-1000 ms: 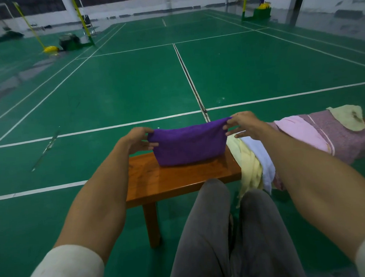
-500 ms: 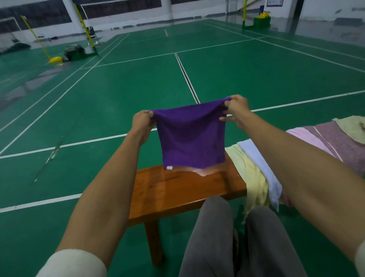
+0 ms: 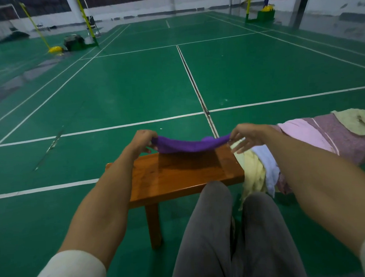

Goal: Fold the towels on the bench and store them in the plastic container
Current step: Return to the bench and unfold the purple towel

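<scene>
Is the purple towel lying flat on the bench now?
No, the purple towel hangs stretched between the left hand and right hand, above the bench.

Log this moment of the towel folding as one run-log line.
step: folding | left hand: pinches purple towel | right hand: pinches other end | towel: stretched above bench | unfolded pile: right | container: unseen

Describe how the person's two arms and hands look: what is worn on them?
Both forearms are bare. The left hand and right hand wear no gloves; no rings or watch are visible. A pale, off-white sleeve is pushed up on each arm, near the elbow.
</scene>
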